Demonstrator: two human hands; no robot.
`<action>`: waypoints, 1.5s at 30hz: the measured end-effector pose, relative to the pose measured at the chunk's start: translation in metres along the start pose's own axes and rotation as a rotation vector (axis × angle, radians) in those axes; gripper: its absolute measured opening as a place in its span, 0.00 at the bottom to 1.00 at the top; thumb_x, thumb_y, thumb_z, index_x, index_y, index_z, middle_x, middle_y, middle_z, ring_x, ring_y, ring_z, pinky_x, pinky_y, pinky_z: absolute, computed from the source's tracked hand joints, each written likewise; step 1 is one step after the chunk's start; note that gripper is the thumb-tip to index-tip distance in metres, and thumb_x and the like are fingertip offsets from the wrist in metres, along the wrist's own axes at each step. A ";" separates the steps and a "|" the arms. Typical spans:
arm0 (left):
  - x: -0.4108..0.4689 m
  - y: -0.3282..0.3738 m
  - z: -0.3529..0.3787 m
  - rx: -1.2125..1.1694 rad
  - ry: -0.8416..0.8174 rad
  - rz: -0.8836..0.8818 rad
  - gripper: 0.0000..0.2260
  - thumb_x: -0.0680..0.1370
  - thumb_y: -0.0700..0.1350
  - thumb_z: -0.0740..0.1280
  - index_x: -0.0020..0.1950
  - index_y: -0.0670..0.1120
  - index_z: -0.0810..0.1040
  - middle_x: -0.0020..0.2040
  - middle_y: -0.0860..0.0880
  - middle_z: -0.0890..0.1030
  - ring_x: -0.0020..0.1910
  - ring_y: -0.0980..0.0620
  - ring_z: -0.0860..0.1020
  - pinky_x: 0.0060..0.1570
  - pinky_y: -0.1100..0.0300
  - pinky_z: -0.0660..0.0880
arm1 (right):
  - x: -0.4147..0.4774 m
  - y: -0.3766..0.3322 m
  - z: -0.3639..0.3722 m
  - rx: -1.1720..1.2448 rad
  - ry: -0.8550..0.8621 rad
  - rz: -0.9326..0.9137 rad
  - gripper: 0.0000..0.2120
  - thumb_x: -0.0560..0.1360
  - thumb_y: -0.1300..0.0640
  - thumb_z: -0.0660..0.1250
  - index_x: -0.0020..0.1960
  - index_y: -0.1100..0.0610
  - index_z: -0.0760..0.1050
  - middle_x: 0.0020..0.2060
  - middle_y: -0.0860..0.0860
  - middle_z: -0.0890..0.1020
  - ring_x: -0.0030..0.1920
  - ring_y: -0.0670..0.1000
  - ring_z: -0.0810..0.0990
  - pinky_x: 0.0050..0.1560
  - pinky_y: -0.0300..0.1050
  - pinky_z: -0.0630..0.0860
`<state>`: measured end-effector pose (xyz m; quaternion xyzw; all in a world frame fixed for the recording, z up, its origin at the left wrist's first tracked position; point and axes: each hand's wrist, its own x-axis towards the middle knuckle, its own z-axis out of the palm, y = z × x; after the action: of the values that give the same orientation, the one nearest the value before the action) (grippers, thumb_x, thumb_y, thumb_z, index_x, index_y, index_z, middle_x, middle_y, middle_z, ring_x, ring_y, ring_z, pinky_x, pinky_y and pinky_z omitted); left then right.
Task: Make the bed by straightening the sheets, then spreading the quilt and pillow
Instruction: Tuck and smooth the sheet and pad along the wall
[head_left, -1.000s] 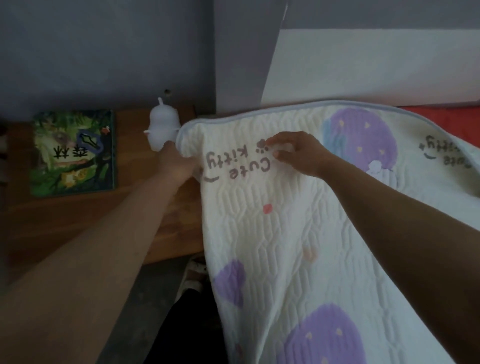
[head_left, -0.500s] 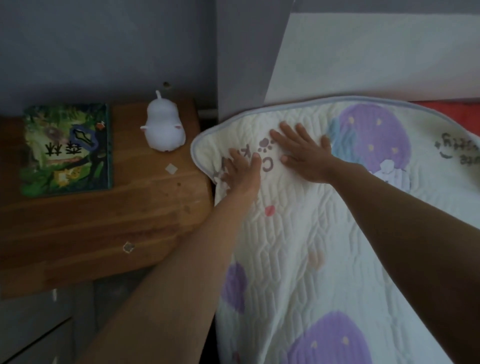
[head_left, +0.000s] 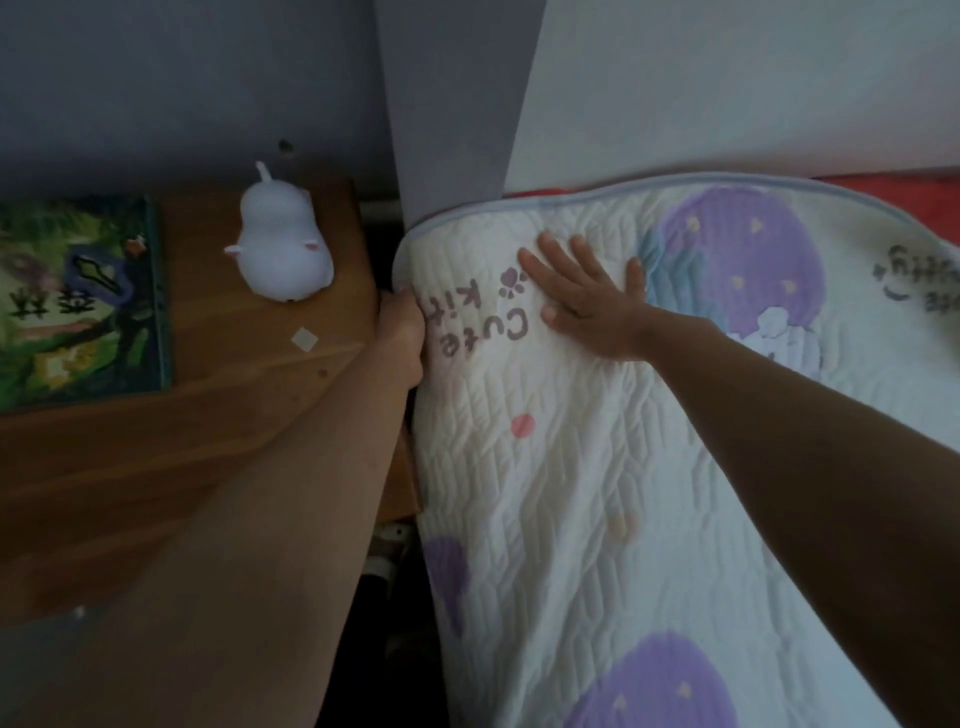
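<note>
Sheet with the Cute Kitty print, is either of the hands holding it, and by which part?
The left hand grips the sheet by its side edge near the top corner. The right hand only presses flat on top, holding nothing.

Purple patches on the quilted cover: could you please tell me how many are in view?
3 purple patches: one by the right hand; one at the left edge of the quilted cover; one at the bottom, cropped. Arms may hide others.

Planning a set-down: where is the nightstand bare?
Bare wood: near half of the nightstand, in front of the book and white figurine, partly under the left forearm. Those two crowd the far half. The gap beside the quilt holds the left hand.
</note>
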<state>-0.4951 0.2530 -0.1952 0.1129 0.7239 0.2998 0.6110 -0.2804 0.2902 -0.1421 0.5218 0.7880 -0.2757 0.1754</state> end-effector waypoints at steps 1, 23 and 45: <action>0.005 0.003 -0.004 0.104 0.033 0.035 0.28 0.81 0.51 0.57 0.79 0.50 0.50 0.76 0.46 0.61 0.68 0.45 0.69 0.64 0.50 0.71 | -0.001 0.000 -0.001 0.002 -0.008 0.002 0.28 0.82 0.45 0.51 0.75 0.34 0.37 0.75 0.37 0.36 0.76 0.48 0.34 0.69 0.71 0.36; 0.027 0.058 -0.026 0.961 0.203 0.477 0.07 0.75 0.36 0.64 0.50 0.38 0.79 0.54 0.37 0.80 0.53 0.40 0.79 0.51 0.53 0.76 | -0.002 -0.004 0.001 -0.010 0.015 0.022 0.28 0.82 0.46 0.51 0.75 0.34 0.37 0.76 0.38 0.36 0.76 0.48 0.34 0.68 0.71 0.36; 0.000 0.027 0.032 0.015 -0.012 0.125 0.47 0.66 0.78 0.54 0.78 0.53 0.54 0.74 0.45 0.66 0.68 0.43 0.70 0.68 0.46 0.67 | -0.003 -0.008 0.005 -0.014 0.052 0.028 0.28 0.82 0.46 0.50 0.74 0.34 0.36 0.75 0.37 0.35 0.76 0.47 0.33 0.68 0.71 0.34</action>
<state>-0.4703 0.2839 -0.1815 0.1645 0.7139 0.3312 0.5946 -0.2863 0.2828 -0.1419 0.5384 0.7868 -0.2543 0.1625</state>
